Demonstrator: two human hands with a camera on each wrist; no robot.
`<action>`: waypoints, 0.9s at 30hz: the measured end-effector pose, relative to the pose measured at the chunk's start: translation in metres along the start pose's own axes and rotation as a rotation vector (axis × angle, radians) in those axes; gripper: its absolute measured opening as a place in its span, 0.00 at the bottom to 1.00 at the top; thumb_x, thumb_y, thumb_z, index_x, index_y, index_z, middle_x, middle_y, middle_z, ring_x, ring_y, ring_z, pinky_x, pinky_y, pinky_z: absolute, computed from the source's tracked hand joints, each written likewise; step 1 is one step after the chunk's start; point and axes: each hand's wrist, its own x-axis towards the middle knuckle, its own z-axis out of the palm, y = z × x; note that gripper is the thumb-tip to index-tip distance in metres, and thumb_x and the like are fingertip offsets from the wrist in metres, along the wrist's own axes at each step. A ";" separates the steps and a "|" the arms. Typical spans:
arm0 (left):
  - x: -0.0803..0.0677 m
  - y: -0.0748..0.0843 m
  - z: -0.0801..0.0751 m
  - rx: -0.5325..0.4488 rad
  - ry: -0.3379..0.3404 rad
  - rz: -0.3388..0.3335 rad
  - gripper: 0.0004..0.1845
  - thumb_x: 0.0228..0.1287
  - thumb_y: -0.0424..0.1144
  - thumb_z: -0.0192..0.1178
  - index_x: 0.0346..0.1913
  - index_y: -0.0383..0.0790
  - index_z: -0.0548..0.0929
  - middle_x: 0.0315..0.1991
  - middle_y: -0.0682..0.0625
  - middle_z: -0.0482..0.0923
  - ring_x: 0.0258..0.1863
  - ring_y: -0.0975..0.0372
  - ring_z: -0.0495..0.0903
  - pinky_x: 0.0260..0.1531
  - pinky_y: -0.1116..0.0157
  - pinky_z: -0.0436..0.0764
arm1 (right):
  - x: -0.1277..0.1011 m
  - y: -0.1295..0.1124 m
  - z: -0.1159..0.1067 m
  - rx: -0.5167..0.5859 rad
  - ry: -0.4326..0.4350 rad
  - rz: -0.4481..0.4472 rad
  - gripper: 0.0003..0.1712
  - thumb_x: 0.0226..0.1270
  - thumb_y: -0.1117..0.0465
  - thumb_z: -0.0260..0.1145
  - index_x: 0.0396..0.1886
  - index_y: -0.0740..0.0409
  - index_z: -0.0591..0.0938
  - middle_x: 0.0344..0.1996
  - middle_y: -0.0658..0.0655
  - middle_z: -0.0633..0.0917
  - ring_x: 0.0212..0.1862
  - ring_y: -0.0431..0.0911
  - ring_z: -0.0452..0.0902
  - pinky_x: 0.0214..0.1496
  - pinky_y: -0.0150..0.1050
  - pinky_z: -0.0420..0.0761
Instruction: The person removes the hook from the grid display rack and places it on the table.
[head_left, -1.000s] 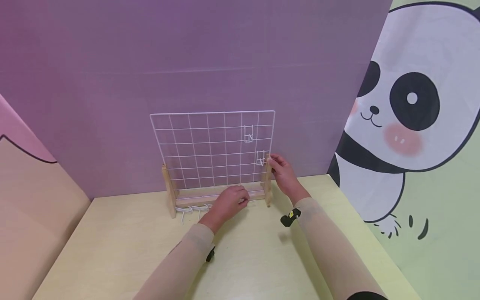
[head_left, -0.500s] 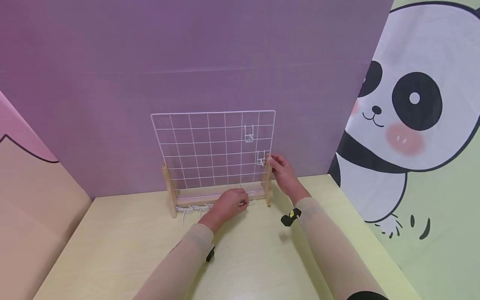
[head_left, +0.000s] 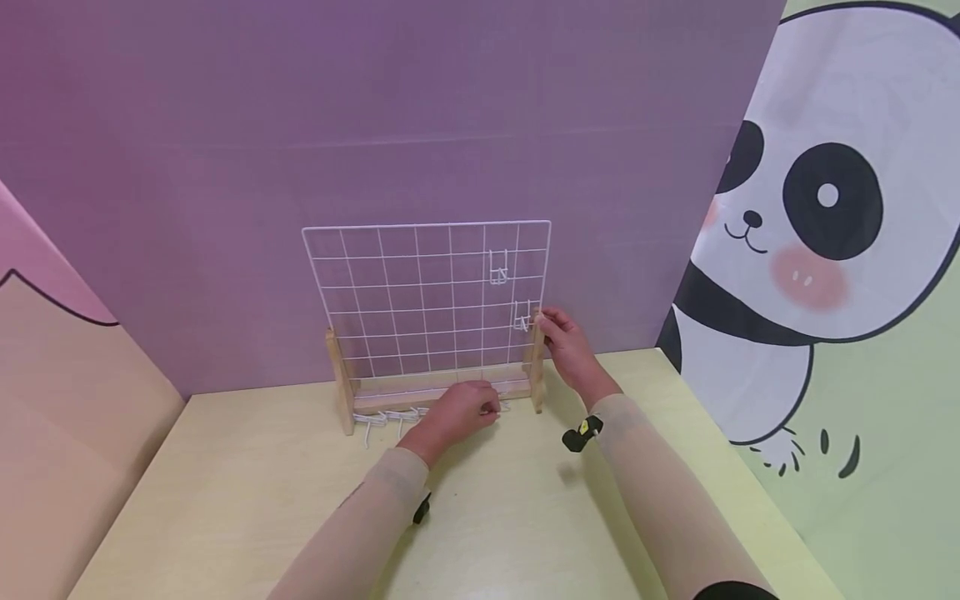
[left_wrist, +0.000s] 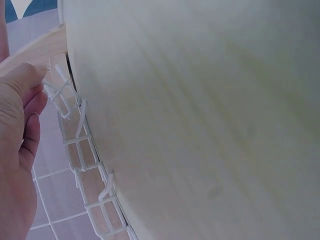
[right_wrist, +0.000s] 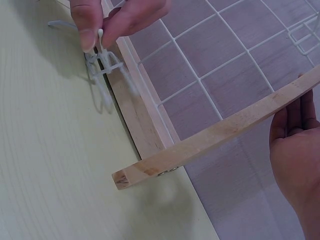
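A white wire grid panel (head_left: 427,225) stands upright in a wooden stand with a post at each end. My left hand (head_left: 461,412) is low in front of the stand's base bar, and its thumb and fingers pinch a white wire hook (right_wrist: 104,64), seen best in the right wrist view. My right hand (head_left: 567,350) holds the right wooden post (right_wrist: 225,127) near its top. Two similar hooks hang on the grid's right part, an upper hook (head_left: 498,277) and a lower hook (head_left: 521,322). In the left wrist view, other white hooks (left_wrist: 82,152) line the base bar.
Several loose hooks (head_left: 371,421) lie along the stand's front left. The pale wooden tabletop (head_left: 247,483) runs back to a purple backdrop (head_left: 225,250). On the right is a wall with a panda picture (head_left: 832,200).
My left hand has lowered slightly toward the tabletop, with the hook still pinched. The right hand stays at the wooden post.
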 end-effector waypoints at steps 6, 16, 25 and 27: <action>0.000 0.001 -0.001 -0.034 -0.026 -0.006 0.04 0.72 0.32 0.75 0.39 0.43 0.91 0.36 0.56 0.83 0.35 0.64 0.79 0.44 0.64 0.86 | -0.001 -0.002 0.001 -0.001 0.001 0.007 0.11 0.89 0.64 0.60 0.62 0.63 0.81 0.47 0.47 0.84 0.53 0.43 0.79 0.61 0.36 0.77; 0.000 0.001 -0.001 -0.063 -0.083 -0.025 0.03 0.71 0.35 0.77 0.42 0.42 0.92 0.38 0.54 0.85 0.39 0.62 0.82 0.47 0.63 0.86 | -0.002 -0.003 0.002 0.007 0.004 0.004 0.16 0.88 0.64 0.60 0.66 0.70 0.78 0.45 0.45 0.86 0.52 0.42 0.79 0.60 0.35 0.78; 0.000 0.004 -0.003 -0.097 -0.115 -0.038 0.04 0.70 0.37 0.78 0.43 0.41 0.93 0.38 0.55 0.86 0.39 0.62 0.80 0.46 0.63 0.86 | -0.001 -0.002 0.002 0.008 0.000 -0.010 0.11 0.88 0.65 0.60 0.61 0.65 0.81 0.45 0.45 0.86 0.50 0.41 0.80 0.58 0.34 0.79; 0.000 0.004 -0.003 -0.098 -0.112 -0.040 0.05 0.70 0.37 0.78 0.43 0.40 0.93 0.38 0.54 0.86 0.39 0.62 0.81 0.46 0.63 0.86 | -0.001 -0.002 0.002 0.016 -0.002 -0.017 0.09 0.88 0.66 0.60 0.59 0.62 0.82 0.45 0.45 0.86 0.50 0.41 0.80 0.58 0.34 0.79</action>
